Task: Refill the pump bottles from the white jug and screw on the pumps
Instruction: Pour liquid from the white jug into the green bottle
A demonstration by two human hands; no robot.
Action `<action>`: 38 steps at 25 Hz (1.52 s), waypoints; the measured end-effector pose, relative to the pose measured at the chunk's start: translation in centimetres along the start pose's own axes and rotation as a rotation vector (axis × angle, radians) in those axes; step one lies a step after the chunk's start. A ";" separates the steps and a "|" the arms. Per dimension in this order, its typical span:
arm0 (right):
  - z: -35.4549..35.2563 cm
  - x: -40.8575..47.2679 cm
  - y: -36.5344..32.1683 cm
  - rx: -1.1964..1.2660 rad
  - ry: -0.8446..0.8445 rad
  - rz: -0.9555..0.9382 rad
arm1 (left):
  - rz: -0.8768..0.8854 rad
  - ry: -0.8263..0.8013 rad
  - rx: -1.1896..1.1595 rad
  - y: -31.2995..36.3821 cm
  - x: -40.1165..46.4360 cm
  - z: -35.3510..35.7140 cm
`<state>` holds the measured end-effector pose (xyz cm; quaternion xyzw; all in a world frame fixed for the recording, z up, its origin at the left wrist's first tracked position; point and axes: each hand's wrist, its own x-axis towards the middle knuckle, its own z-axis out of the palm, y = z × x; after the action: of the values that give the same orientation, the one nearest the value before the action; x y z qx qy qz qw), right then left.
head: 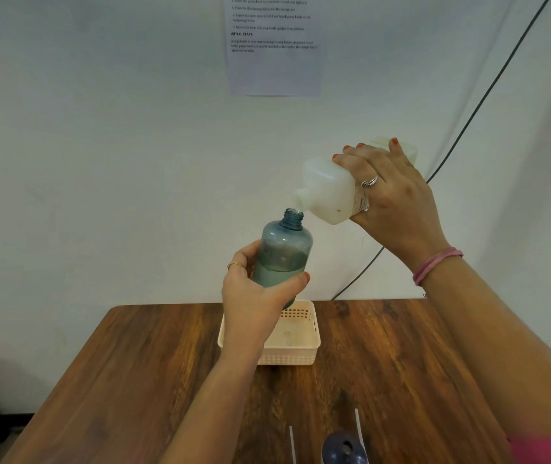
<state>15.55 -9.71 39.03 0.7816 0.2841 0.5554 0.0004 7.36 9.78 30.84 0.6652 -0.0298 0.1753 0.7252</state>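
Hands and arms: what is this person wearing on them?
Bare forearms, no sleeves reaching the wrists. The left hand has a gold ring. The right hand has a silver ring, with pink bands around the wrist. Nails are painted orange-red. Pink clothing shows at bottom right.

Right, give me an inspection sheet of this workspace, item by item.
Surface: wooden table, bare grain over most of it.
Job's things: blue bottle held tilted above the table, neck open, pale liquid in its lower part; white jug tipped with its spout at the bottle's mouth; dark blue bottle at the near edge, neck open; two white tubes lie beside it, their pump heads out of frame.
Clutter: cream basket on the table, nothing seen inside.
Grippers: left hand wrapped round the blue bottle; right hand gripping the jug.
Cables: dark cable runs down the wall behind the table.
Surroundings: white wall, printed sheet stuck on it.
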 end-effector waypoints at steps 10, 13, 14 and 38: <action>-0.2 0.1 -0.1 -0.012 -0.006 -0.006 | -0.004 0.000 -0.017 0.1 -0.2 0.0; -0.2 0.1 -0.1 -0.019 -0.007 -0.012 | -0.010 0.000 -0.020 0.2 -0.2 0.1; -0.2 0.1 -0.1 -0.018 -0.007 -0.011 | -0.010 0.001 -0.017 0.2 -0.2 0.0; -0.6 -0.1 -0.3 -0.021 0.015 -0.009 | -0.017 -0.004 -0.044 0.3 -0.7 0.1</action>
<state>14.91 -9.67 39.06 0.7759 0.2817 0.5644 0.0090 6.64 9.54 30.93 0.6495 -0.0293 0.1672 0.7411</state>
